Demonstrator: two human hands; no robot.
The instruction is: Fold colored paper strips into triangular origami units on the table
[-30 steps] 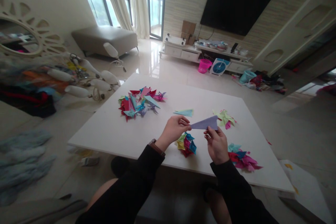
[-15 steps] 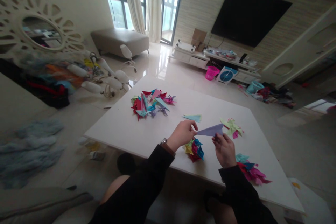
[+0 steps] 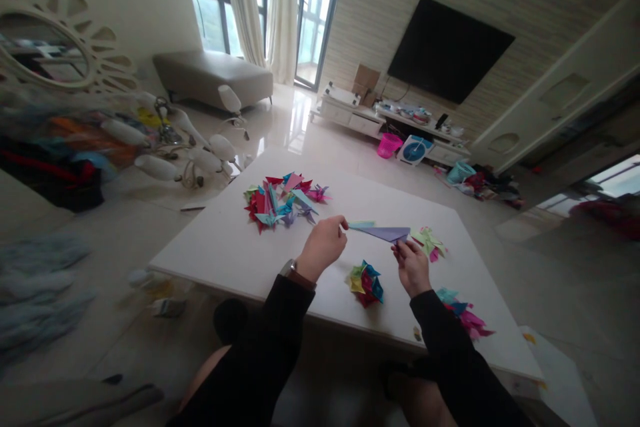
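A purple folded paper (image 3: 385,233), long and pointed like a paper plane, is stretched between my two hands above the white table. My left hand (image 3: 323,248) pinches its narrow tip, fingers closed. At the wide end my right hand (image 3: 413,268) grips the lower edge between thumb and fingers. Just behind it lies a light blue and yellow-green folded paper (image 3: 361,223), partly covered. Below the held paper sits a cluster of yellow, blue and red folded papers (image 3: 367,283).
A large heap of colourful folded papers (image 3: 285,200) lies on the table's left part. Green and pink pieces (image 3: 427,242) rest to the right, with magenta and teal ones (image 3: 470,320) near my right sleeve. A lamp fixture (image 3: 185,147) is on the floor beyond the white table (image 3: 210,247).
Both hands have lifted slightly away from the table's near edge with the purple paper, which now tilts the other way. The camera view has shifted a little.
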